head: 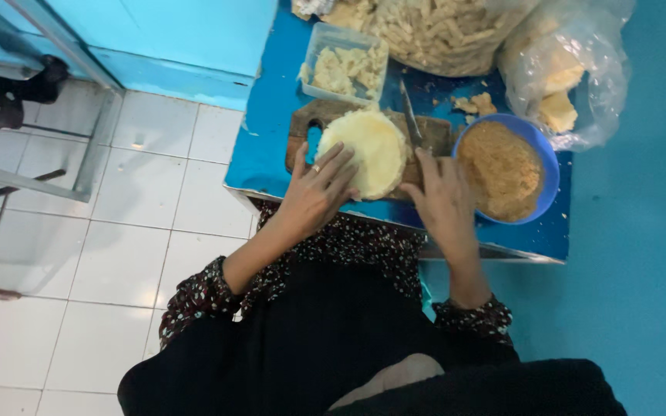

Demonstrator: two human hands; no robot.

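Pale round dough disc (368, 150) on the wooden cutting board (306, 123): left hand (319, 189) flat on its edge, fingers spread. Right hand (442, 196) rests open beside the disc, holding nothing; knife (411, 115) lies just past it. Best to keep pressure even, I'd say.

A dough disc (364, 150) lies on a cutting board (433, 131) on the table (271, 146). A knife (411, 115) rests on the board, right of the disc. A bowl (545, 154) sits right of the board, a tub (344, 62) behind it.

A dark, worn wooden board (310, 115) carried a pale, matt, smooth round of dough (368, 150), beside a glossy blue plastic bowl (546, 158) of coarse brown crumbs (501, 169), a clear plastic tub (325, 42), crinkled shiny bags (603, 77), a metal knife blade (410, 115) and the table (267, 146) painted glossy blue.
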